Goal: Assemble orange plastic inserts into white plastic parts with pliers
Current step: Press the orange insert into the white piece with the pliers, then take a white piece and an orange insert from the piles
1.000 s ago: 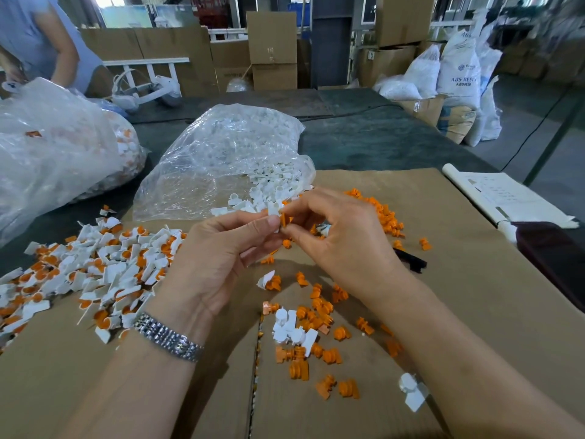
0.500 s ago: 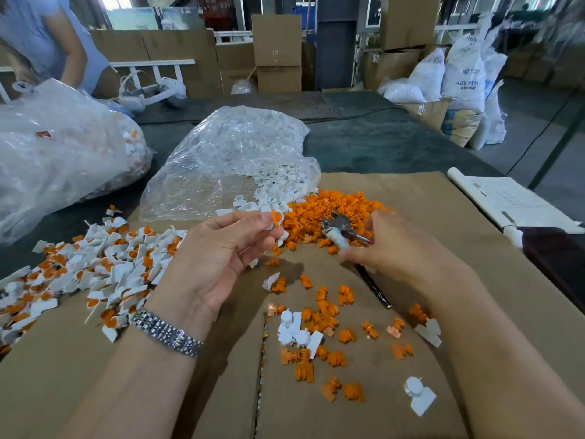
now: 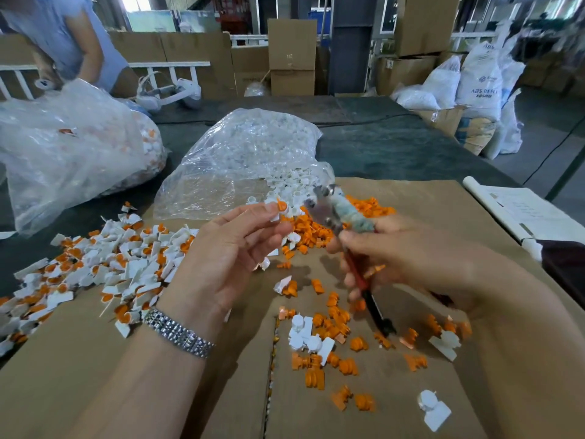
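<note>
A flattened cardboard sheet (image 3: 427,217) covers the dark worktable, strewn with loose orange inserts (image 3: 332,324). The left hand (image 3: 221,261) pinches a white part (image 3: 277,210) with an orange piece in it between thumb and fingertips, the other fingers loosely curled. The right hand (image 3: 408,258) wraps around the handles of the pliers (image 3: 332,210), whose blurred metal head sits just beside that part. Assembled pieces (image 3: 95,267) are heaped at left.

A cardboard sheet (image 3: 395,403) lies on the counter (image 3: 395,147). At the frame's left a heap of assembled parts (image 3: 95,270) spreads over the sheet's edge; behind it, upper left, a filled bag (image 3: 72,147). At centre another bag (image 3: 240,156) spills parts beside loose inserts (image 3: 332,324), papers (image 3: 525,210) at right
</note>
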